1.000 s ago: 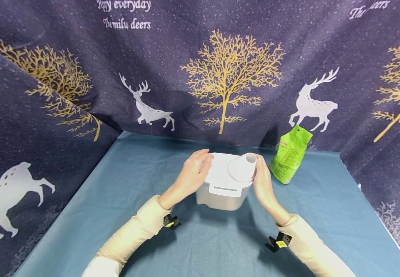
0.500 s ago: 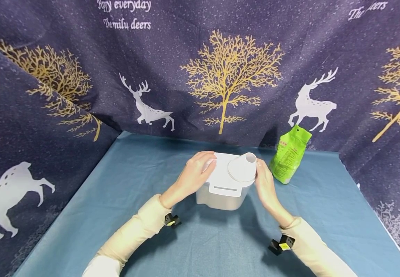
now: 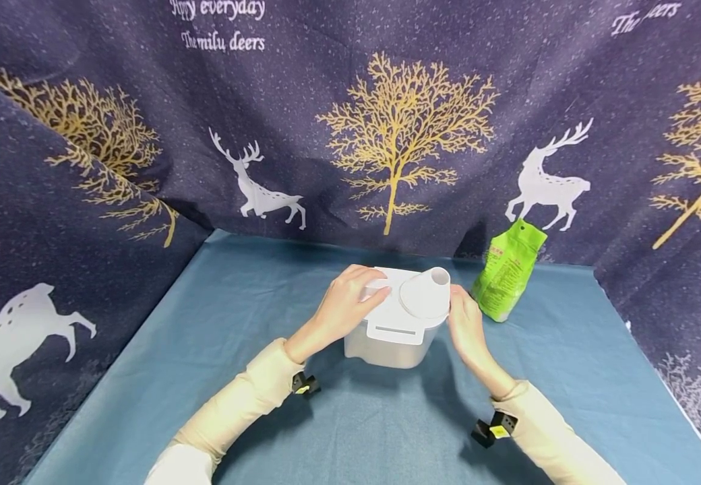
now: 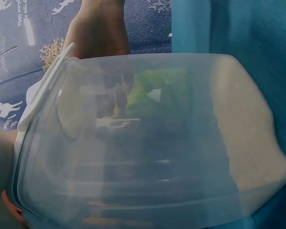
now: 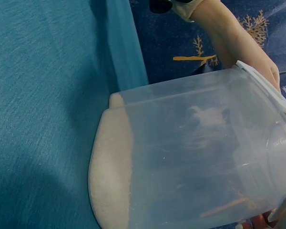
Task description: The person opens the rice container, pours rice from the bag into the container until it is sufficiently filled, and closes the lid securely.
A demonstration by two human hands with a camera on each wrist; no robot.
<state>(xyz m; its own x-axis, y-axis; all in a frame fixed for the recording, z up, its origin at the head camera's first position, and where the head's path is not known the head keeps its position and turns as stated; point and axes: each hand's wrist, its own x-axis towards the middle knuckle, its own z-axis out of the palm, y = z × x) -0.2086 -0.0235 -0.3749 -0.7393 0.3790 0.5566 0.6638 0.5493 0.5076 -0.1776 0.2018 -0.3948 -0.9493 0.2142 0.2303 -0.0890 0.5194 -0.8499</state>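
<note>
A translucent plastic storage container stands on the table under a white lid. A white cone-shaped cup sits on the lid's right part. My left hand rests over the lid's left side, thumb and fingers spread apart on top. Its fingertips are partly hidden in the wrist views. My right hand holds the container's right side near the rim, its fingers visible through the plastic in the left wrist view. Pale, fine-looking contents cover the container's bottom; I cannot tell whether they are grain or powder.
A bright green bag stands upright behind my right hand, near the back edge. Blue cloth covers the table. A dark curtain printed with deer and trees hangs behind and along the sides.
My left hand has slid right, further onto the lid. My right hand has shifted slightly down the rim towards me, fingers more bent. The container and cup stay in place.
</note>
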